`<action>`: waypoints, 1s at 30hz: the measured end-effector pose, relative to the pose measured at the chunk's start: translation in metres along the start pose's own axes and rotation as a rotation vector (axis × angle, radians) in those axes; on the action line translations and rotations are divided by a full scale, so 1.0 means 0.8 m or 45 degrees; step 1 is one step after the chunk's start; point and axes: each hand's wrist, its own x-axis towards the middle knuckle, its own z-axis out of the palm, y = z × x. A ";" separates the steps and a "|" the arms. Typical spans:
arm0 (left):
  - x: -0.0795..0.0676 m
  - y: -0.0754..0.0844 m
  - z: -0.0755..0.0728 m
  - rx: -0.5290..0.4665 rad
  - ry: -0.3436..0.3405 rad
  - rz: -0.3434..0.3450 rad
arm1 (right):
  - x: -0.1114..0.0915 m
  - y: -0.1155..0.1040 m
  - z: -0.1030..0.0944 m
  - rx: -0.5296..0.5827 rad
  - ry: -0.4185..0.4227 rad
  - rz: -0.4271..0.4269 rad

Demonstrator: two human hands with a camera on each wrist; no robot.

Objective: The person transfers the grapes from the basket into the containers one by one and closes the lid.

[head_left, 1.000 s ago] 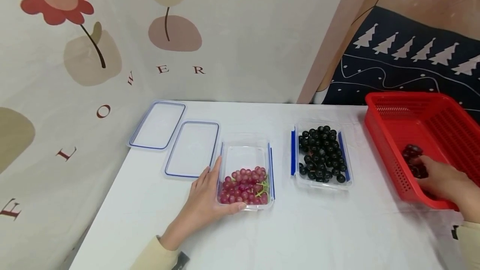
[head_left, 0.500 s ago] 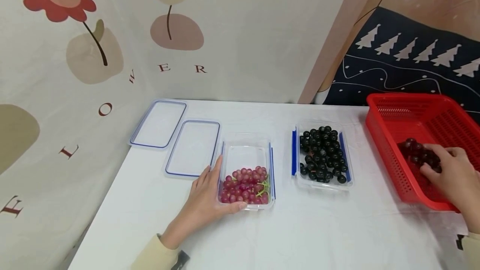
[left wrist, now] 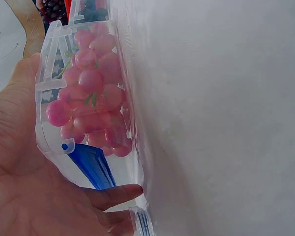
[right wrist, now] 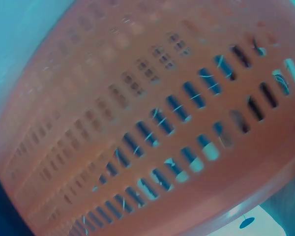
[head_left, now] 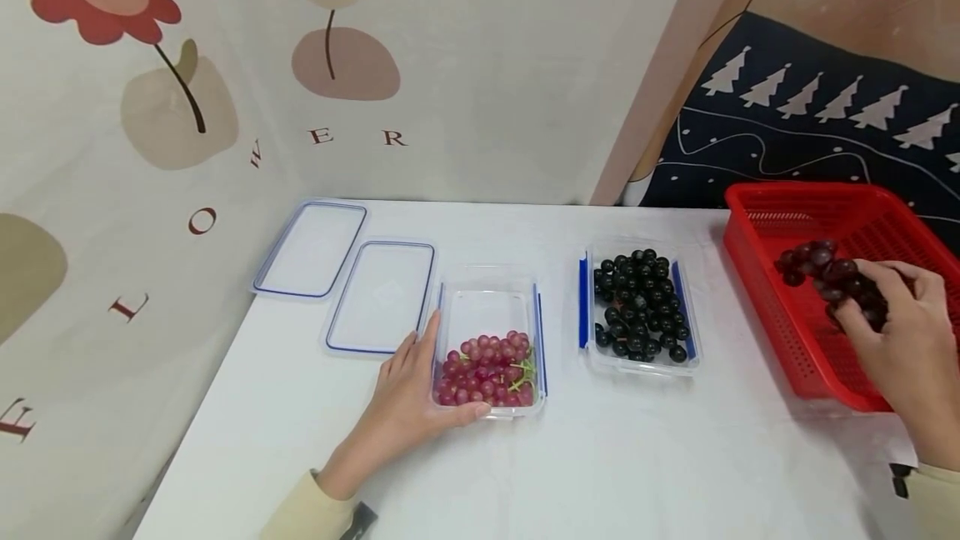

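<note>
In the head view my right hand [head_left: 911,340] pinches a bunch of dark red grapes [head_left: 821,269] between thumb and fingers. The bunch is lifted over the red plastic basket [head_left: 761,323]. My left hand [head_left: 408,402] rests against the near left corner of a clear plastic container [head_left: 487,277], fingers along its left side and thumb at its front rim. Pinkish-red grapes [head_left: 480,369] with green stems lie in its near half. The left wrist view shows the left hand [left wrist: 39,187] against that container's wall, beside a blue clip [left wrist: 92,166].
A second clear container with blue clips [head_left: 583,302], filled with black grapes [head_left: 641,302], stands between the first container and the basket. Two clear blue-rimmed lids [head_left: 382,298] lie at the left. A printed cloth [head_left: 487,65] hangs behind the white table [head_left: 637,457].
My right hand has risen from the basket's bottom with the dark red grapes, which now hang higher over the basket. My left hand and both containers have stayed in place.
</note>
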 end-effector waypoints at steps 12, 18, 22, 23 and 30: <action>0.000 0.000 0.003 -0.008 -0.003 0.015 | 0.003 -0.032 0.003 0.219 0.160 -0.157; 0.002 0.001 0.004 -0.017 -0.001 0.009 | 0.005 -0.051 0.005 0.308 0.117 -0.210; 0.001 0.003 0.003 -0.020 -0.006 0.004 | 0.004 -0.063 0.009 0.358 0.112 -0.247; 0.001 0.003 0.002 -0.019 -0.007 0.003 | 0.004 -0.066 0.010 0.371 0.109 -0.264; -0.002 0.003 -0.001 -0.023 -0.003 -0.004 | 0.008 -0.087 0.027 0.472 0.099 -0.397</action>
